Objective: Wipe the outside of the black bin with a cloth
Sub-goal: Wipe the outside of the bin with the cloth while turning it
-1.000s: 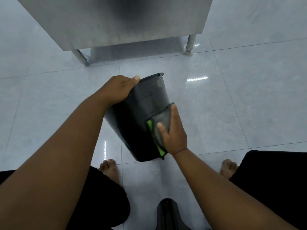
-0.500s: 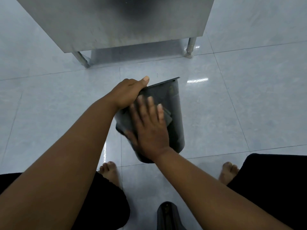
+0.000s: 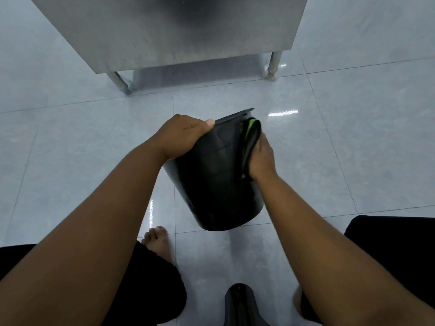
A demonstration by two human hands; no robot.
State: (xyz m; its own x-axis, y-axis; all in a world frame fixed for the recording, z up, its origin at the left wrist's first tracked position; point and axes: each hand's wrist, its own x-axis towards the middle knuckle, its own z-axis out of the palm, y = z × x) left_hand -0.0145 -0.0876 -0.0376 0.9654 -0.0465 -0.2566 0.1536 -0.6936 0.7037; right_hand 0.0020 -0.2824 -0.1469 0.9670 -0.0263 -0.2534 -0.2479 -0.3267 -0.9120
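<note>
Head view: the pale tiled floor (image 3: 353, 142) fills most of it, w/ a steel table (image 3: 176, 31) on legs across the top. Between that and our knees sits the black bin (image 3: 211, 184), tipped so the rim points away toward the table and the base is nearest us. We can't tell if the base touches the floor.

Our left hand (image 3: 181, 137) grips the rim on the left, thumb on top, the other fingers wrapped out of sight. Our right hand (image 3: 263, 158) lies on the bin's right wall up near the rim, fingers fairly straight, pressing the cloth (image 3: 250, 137) (dark w/ a green edge) against the plastic. The thumb is hidden, so we can't rule out a pinch.

Step in hand, as we judge it, is wiping the right side, approx. mid-task. To do it well:
- Hold the rim firmly so the bin doesn't twist under the stroke.
- Press w/ the whole palm, not just the fingertips.
- Run long strokes rim to base, overlapping each pass.
- Turn the bin w/ the left hand btwn passes so the underside and far wall get covered too.
- Refold the cloth if it bunches at the top.
</note>
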